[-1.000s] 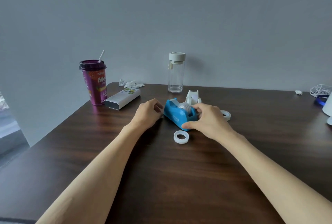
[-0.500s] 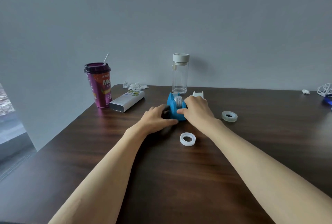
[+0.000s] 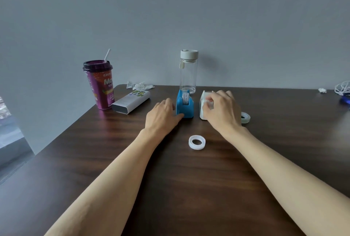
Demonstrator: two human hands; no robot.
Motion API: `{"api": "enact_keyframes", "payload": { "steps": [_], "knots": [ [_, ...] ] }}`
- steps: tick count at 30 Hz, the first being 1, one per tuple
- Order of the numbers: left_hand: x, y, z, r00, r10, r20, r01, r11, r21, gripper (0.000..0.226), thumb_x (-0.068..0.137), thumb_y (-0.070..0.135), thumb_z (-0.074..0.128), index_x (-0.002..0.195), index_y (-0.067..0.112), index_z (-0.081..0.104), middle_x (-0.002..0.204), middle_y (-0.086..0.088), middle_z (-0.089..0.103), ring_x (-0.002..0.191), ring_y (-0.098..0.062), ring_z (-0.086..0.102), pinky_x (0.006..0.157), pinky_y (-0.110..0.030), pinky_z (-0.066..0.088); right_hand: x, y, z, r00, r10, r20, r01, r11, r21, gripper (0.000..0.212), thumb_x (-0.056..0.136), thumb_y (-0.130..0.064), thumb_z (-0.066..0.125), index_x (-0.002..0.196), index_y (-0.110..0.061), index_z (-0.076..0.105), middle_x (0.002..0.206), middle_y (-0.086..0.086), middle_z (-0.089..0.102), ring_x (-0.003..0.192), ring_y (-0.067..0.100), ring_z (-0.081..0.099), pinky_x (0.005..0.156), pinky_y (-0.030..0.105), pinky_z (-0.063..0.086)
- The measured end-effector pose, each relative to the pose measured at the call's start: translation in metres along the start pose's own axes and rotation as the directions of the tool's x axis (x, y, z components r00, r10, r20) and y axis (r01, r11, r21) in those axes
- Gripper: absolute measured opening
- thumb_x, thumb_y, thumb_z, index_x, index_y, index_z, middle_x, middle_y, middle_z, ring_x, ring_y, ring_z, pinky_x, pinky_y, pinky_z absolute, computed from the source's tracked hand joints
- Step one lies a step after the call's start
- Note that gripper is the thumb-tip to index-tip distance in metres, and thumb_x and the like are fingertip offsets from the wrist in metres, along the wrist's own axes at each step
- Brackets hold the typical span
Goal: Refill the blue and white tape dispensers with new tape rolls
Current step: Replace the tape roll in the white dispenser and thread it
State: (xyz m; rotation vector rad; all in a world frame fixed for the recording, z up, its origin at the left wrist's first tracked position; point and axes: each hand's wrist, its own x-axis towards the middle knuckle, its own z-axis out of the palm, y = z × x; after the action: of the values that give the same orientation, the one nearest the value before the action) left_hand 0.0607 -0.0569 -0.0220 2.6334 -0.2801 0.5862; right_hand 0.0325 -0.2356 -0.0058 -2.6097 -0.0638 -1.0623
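The blue tape dispenser (image 3: 185,106) stands end-on in the middle of the dark wooden table (image 3: 170,188), a tape roll seated in its slot. My left hand (image 3: 162,115) rests against its left side, thumb at its front corner. The white tape dispenser (image 3: 203,106) stands just right of it, and my right hand (image 3: 222,109) is curled over it, gripping it from the right and hiding most of it. A white tape roll (image 3: 197,142) lies flat on the table nearer to me. Another roll (image 3: 245,117) peeks out behind my right hand.
A clear bottle (image 3: 188,72) with a white lid stands right behind the dispensers. A purple lidded cup (image 3: 99,84) with a straw and a white box (image 3: 131,101) sit at the left. Crumpled wrappers (image 3: 139,85) lie by the wall. White cables (image 3: 342,88) lie far right.
The blue dispenser has been turned end-on and set down. My right hand has left it and moved right onto the white dispenser. My left hand stays at the blue one's left side.
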Motion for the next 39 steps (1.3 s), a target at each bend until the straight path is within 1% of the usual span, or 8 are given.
{"api": "enact_keyframes", "payload": {
  "steps": [4, 9, 15, 21, 27, 30, 34, 39],
  "knots": [
    [-0.006, -0.001, -0.010, 0.999, 0.048, 0.006, -0.047, 0.992, -0.118, 0.029, 0.089, 0.046, 0.056, 0.089, 0.018, 0.048, 0.089, 0.003, 0.056, 0.082, -0.024, 0.055, 0.067, -0.034, 0.041, -0.005, 0.010, 0.005, 0.991, 0.082, 0.106, -0.089, 0.994, 0.063, 0.039, 0.087, -0.037, 0.056, 0.119, -0.015, 0.060, 0.121, 0.009, 0.057, 0.106, 0.030, 0.055, 0.077, 0.037, 0.049],
    [-0.019, 0.020, -0.029, 0.914, 0.194, 0.357, -0.053, 0.928, -0.369, 0.044, 0.079, 0.067, 0.056, 0.091, 0.025, 0.058, 0.087, 0.008, 0.060, 0.079, -0.009, 0.056, 0.066, -0.027, 0.043, 0.000, 0.010, 0.010, 0.957, 0.164, 0.238, -0.188, 0.979, 0.082, 0.070, 0.081, -0.050, 0.065, 0.139, -0.019, 0.040, 0.132, 0.011, 0.057, 0.113, 0.031, 0.058, 0.084, 0.038, 0.050],
    [-0.023, 0.035, -0.029, 0.747, 0.294, 0.596, -0.166, 0.951, -0.261, 0.054, 0.063, 0.068, 0.071, 0.102, 0.034, 0.054, 0.098, 0.012, 0.057, 0.089, -0.008, 0.056, 0.072, -0.028, 0.045, -0.002, 0.008, 0.001, 0.929, 0.147, 0.338, -0.178, 0.982, 0.062, 0.074, 0.086, -0.038, 0.059, 0.149, -0.017, 0.025, 0.141, 0.014, 0.049, 0.120, 0.034, 0.053, 0.093, 0.039, 0.044],
    [-0.015, 0.012, -0.034, 0.848, 0.258, 0.462, -0.212, 0.966, -0.150, 0.028, 0.076, 0.045, 0.071, 0.095, 0.026, 0.066, 0.084, 0.012, 0.063, 0.083, -0.010, 0.059, 0.067, -0.021, 0.043, -0.018, 0.014, -0.022, 0.924, 0.103, 0.367, -0.150, 0.983, 0.103, 0.074, 0.086, -0.037, 0.060, 0.150, -0.023, 0.025, 0.145, 0.009, 0.046, 0.125, 0.030, 0.050, 0.096, 0.037, 0.041],
    [-0.005, -0.029, -0.026, 0.976, 0.135, 0.172, -0.116, 0.986, -0.121, 0.034, 0.077, 0.042, 0.074, 0.098, 0.018, 0.063, 0.098, 0.002, 0.063, 0.086, -0.016, 0.057, 0.072, -0.027, 0.044, -0.036, 0.020, -0.036, 0.926, 0.054, 0.373, -0.104, 0.988, 0.114, 0.070, 0.085, -0.039, 0.059, 0.148, -0.032, 0.028, 0.142, 0.002, 0.047, 0.121, 0.026, 0.051, 0.085, 0.028, 0.031],
    [-0.003, -0.033, -0.016, 0.989, 0.135, 0.059, -0.124, 0.978, -0.165, 0.029, 0.081, 0.028, 0.074, 0.103, 0.013, 0.063, 0.105, -0.003, 0.062, 0.091, -0.019, 0.056, 0.077, -0.027, 0.043, -0.037, 0.021, -0.040, 0.922, 0.056, 0.383, -0.117, 0.983, 0.139, 0.070, 0.084, -0.039, 0.061, 0.147, -0.034, 0.030, 0.140, 0.001, 0.049, 0.119, 0.024, 0.052, 0.084, 0.027, 0.032],
    [-0.002, -0.032, -0.007, 0.989, 0.138, 0.055, -0.128, 0.980, -0.151, 0.017, 0.089, 0.021, 0.065, 0.103, 0.011, 0.063, 0.110, -0.006, 0.063, 0.099, -0.023, 0.060, 0.080, -0.027, 0.042, -0.032, 0.028, -0.045, 0.906, 0.047, 0.420, -0.135, 0.974, 0.183, 0.064, 0.080, -0.038, 0.063, 0.139, -0.035, 0.041, 0.128, -0.003, 0.054, 0.111, 0.021, 0.053, 0.085, 0.030, 0.035],
    [-0.003, -0.033, -0.008, 0.988, 0.153, 0.036, -0.152, 0.987, -0.046, 0.034, 0.087, 0.016, 0.061, 0.121, 0.015, 0.057, 0.126, -0.005, 0.057, 0.110, -0.025, 0.055, 0.086, -0.034, 0.046, -0.024, 0.038, -0.054, 0.856, -0.016, 0.517, -0.141, 0.955, 0.262, 0.046, 0.067, -0.042, 0.061, 0.112, -0.045, 0.053, 0.107, -0.012, 0.056, 0.099, 0.015, 0.054, 0.096, 0.045, 0.043]
  ]
}}
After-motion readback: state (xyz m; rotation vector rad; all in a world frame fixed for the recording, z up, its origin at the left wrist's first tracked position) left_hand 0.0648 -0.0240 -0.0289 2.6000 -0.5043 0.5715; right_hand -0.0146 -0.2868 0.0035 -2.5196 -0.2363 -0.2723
